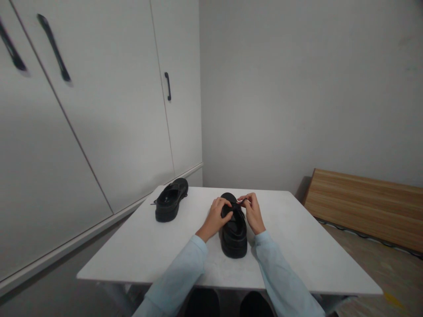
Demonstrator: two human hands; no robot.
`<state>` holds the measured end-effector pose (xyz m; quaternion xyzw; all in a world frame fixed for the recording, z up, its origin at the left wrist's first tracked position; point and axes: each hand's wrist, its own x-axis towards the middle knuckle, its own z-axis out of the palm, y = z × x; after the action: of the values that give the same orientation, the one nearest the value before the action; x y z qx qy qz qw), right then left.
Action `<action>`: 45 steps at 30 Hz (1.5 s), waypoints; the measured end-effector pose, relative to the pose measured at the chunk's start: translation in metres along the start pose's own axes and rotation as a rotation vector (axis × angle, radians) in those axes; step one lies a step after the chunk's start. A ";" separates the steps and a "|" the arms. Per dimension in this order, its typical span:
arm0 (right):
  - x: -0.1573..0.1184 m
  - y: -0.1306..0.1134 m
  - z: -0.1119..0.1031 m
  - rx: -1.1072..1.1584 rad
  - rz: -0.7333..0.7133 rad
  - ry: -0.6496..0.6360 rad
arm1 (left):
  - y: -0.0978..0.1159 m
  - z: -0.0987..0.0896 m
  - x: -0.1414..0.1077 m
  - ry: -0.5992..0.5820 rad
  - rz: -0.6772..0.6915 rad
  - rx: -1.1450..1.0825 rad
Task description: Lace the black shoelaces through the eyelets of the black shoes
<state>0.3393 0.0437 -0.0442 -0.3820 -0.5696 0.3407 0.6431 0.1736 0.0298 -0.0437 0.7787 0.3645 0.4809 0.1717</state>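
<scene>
A black lace-up shoe (234, 247) sits on the counter (142, 255); fingers of my right hand (253, 215) pinch its lace (243, 202); whether my left hand (216, 216) grips, I cannot tell. Fastening looks unfinished.

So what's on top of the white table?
One black shoe at the far left, and another black shoe nearer the middle, with the left fingers and right fingers at its laces. The tabletop beneath the shoes is covered, so can't be seen.
</scene>
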 end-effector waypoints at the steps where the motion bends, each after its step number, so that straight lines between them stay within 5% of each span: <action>1: 0.000 -0.001 0.000 0.030 0.016 0.004 | -0.001 0.000 0.000 0.004 -0.001 -0.001; 17: 0.007 0.000 -0.013 0.269 0.285 0.249 | 0.002 -0.001 -0.002 -0.016 -0.001 -0.078; 23: 0.010 0.017 -0.022 -0.079 0.189 0.366 | 0.004 -0.003 -0.003 -0.007 -0.011 -0.100; 34: 0.013 0.020 -0.024 -0.362 -0.007 0.282 | 0.005 -0.007 0.000 0.075 -0.173 -0.450; 41: 0.007 0.012 -0.025 -0.513 -0.083 0.312 | 0.005 -0.010 0.001 0.220 -0.207 -0.683; 45: 0.007 0.006 -0.022 -0.482 -0.092 0.274 | 0.000 -0.012 0.005 0.397 -0.266 -0.879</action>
<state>0.3617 0.0499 -0.0473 -0.5402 -0.5587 0.1111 0.6194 0.1643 0.0322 -0.0344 0.4730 0.2493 0.7017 0.4709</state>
